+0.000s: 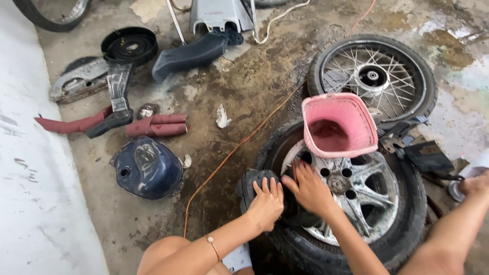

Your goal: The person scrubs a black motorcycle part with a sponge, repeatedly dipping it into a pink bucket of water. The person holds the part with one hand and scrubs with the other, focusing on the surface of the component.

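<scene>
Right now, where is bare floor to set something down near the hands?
Bare wet floor lies between the fuel tank, orange cable and white scrap. Crowded: pink basket on the alloy wheel, spoked wheel behind.

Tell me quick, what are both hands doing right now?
Left hand: open, fingers spread, pressing on the black tyre.
Right hand: open, fingers down between the tyre and the alloy rim; holding nothing.

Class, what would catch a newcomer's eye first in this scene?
A pink basket sits on an alloy wheel at lower right, where the left hand and right hand press on the tyre. A blue fuel tank lies left of them; a spoked wheel lies behind.
</scene>
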